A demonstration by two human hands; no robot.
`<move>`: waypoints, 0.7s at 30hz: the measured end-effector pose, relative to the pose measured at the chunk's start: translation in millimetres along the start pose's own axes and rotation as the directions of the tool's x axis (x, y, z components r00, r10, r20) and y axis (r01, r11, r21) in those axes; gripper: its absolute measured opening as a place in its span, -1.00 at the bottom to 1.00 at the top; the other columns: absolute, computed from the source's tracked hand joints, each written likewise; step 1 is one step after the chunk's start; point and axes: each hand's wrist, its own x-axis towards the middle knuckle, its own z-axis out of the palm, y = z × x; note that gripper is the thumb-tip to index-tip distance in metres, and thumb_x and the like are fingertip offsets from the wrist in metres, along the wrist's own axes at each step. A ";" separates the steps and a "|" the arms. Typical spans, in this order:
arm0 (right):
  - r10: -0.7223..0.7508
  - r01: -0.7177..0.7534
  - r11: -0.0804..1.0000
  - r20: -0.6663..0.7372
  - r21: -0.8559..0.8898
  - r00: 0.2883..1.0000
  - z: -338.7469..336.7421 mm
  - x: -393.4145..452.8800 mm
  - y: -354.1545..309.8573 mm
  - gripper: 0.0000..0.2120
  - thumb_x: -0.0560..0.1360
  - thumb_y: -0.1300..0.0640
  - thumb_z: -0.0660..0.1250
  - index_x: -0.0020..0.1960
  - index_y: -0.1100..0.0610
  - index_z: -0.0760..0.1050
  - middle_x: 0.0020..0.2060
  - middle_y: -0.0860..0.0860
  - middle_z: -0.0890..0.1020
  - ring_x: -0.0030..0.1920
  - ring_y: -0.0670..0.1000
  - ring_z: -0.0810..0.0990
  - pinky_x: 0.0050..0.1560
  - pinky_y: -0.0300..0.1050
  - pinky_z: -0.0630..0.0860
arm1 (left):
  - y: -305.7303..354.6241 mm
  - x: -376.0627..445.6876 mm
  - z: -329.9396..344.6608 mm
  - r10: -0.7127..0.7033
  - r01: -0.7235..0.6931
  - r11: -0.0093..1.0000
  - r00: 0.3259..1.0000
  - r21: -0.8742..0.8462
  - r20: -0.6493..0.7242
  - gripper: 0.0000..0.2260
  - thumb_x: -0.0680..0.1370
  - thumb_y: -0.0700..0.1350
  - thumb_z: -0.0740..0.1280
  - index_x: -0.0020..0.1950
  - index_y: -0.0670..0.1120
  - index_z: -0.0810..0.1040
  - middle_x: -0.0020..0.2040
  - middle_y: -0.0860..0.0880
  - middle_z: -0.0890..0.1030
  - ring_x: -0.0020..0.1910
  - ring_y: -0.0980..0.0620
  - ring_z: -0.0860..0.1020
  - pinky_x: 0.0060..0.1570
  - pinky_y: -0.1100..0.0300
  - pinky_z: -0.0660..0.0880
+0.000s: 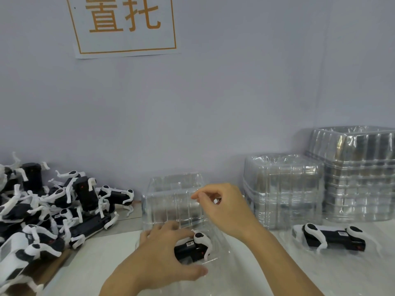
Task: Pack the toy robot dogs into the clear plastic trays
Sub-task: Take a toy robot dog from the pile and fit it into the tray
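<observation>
1. Left hand [164, 251] grips a dog [192, 246], fingers curled over it, inside the tray [215, 256].
2. Right hand [222, 207] pinches the raised lid [171, 199] just beyond.
3. More dogs [49, 206] lie left of both hands.

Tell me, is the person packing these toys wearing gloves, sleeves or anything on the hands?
No. Both the left hand and the right hand are bare, with no gloves. The forearms are uncovered as far as the picture shows, so no sleeves appear. No rings, watch or wristband are visible, and the fingernails look short.
</observation>
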 end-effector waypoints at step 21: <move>-0.237 0.236 0.961 -0.006 0.147 0.971 47.6 -14.9 -44.0 -0.88 0.52 0.12 0.40 0.04 -0.04 0.64 -0.10 -0.18 0.63 -0.08 -0.17 0.59 -0.11 -0.30 0.54 | -4.4 -25.3 -42.8 -0.503 -0.409 -0.059 0.800 -0.911 -0.327 -0.54 0.41 0.36 0.28 -0.39 0.05 0.72 -0.39 0.00 0.68 -0.50 0.01 0.64 -0.50 0.10 0.61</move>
